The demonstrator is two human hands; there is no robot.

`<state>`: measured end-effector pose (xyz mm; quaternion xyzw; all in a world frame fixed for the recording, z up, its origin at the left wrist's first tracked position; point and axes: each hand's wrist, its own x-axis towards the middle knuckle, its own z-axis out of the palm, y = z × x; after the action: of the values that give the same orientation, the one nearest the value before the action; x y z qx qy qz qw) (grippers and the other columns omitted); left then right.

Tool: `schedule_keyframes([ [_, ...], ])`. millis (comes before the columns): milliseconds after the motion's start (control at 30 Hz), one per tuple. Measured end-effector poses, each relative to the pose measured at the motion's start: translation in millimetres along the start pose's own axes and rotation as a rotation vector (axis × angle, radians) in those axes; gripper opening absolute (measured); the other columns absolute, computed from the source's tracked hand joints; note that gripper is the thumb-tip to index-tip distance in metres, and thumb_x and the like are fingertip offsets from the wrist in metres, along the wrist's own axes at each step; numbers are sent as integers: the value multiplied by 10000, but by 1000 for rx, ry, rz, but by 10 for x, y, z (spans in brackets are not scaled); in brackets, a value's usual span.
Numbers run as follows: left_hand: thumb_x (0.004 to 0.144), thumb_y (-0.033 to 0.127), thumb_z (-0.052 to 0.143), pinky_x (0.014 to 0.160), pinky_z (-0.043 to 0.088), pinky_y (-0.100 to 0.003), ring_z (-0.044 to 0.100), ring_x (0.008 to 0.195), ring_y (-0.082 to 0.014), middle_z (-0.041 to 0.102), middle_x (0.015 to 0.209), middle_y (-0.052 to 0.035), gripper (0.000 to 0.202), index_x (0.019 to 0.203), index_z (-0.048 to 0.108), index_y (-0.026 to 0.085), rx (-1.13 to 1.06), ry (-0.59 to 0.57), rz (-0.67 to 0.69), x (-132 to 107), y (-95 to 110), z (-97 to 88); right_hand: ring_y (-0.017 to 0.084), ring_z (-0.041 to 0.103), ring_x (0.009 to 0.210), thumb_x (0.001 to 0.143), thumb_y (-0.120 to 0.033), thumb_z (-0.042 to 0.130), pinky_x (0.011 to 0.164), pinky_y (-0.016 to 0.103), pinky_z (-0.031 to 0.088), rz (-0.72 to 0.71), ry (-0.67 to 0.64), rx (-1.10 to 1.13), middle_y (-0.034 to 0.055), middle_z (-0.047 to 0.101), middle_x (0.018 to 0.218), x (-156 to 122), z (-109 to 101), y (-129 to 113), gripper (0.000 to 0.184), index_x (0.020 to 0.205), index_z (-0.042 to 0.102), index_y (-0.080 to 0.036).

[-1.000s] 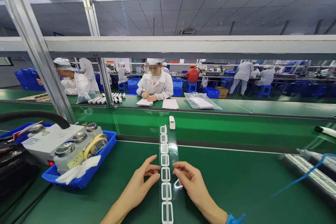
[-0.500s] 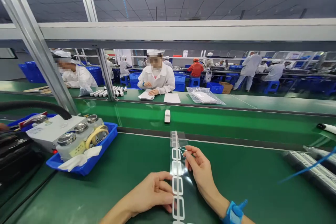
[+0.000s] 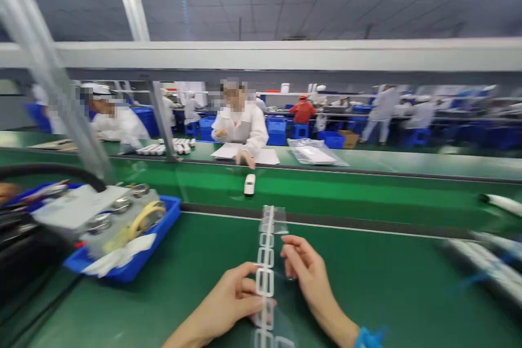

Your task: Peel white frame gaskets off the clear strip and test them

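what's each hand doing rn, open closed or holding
Left hand: closed on the clear strip of white frames.
Right hand: fingers curled beside the strip; whether it grips anything cannot be told.

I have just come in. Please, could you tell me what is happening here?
The person's left hand holds a strip with white frames. The right hand, curled, is beside the strip; blur hides whether it holds anything. Farther off, a white part lies on the green surface, and a co-worker's hand is just beyond it.
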<state>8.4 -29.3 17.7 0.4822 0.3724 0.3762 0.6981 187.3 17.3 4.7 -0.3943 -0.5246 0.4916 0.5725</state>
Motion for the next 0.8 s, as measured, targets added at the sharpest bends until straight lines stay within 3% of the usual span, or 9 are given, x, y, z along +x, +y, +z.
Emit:
schedule_keyframes([
  [133,625,316,788,593,486,-247,653,637,-163,705,809,-94,408,930,600,120,-28,1,-15,14,51,12,94,441,441,759,-504,664,411,221,347,-12,-24,-10,4,559,656,21,-19,20,396,933,594,-155],
  [267,702,317,742,600,472,-233,646,652,-150,709,799,-82,359,968,576,142,-15,32,12,4,57,-15,97,450,460,796,-520,609,419,214,367,14,-84,-15,-1,550,665,2,4,9,389,954,582,-165],
  [400,714,344,728,613,473,-241,646,678,-160,708,816,-87,372,984,565,146,-10,31,19,16,87,-46,83,443,447,832,-488,584,427,210,360,-45,-62,-71,-6,554,685,-5,3,18,347,964,558,-169],
  [600,737,429,684,584,490,-239,633,681,-158,684,821,-60,495,1116,476,188,-38,298,103,18,107,-78,74,439,446,881,-445,540,438,208,339,-76,-148,-52,-17,531,680,-24,2,12,282,790,491,-183],
  [700,717,485,676,598,530,-305,640,665,-189,687,792,-72,636,1203,395,185,-76,337,99,16,116,-85,71,438,452,888,-425,540,450,208,338,-105,-159,-96,-14,531,681,-38,6,9,283,756,501,-177],
  [800,699,490,688,559,529,-283,636,641,-180,694,812,-83,697,1239,371,184,-67,416,105,27,120,-102,80,452,471,879,-434,542,460,213,348,-79,-241,-106,0,550,700,-69,26,-17,291,752,498,-176],
])
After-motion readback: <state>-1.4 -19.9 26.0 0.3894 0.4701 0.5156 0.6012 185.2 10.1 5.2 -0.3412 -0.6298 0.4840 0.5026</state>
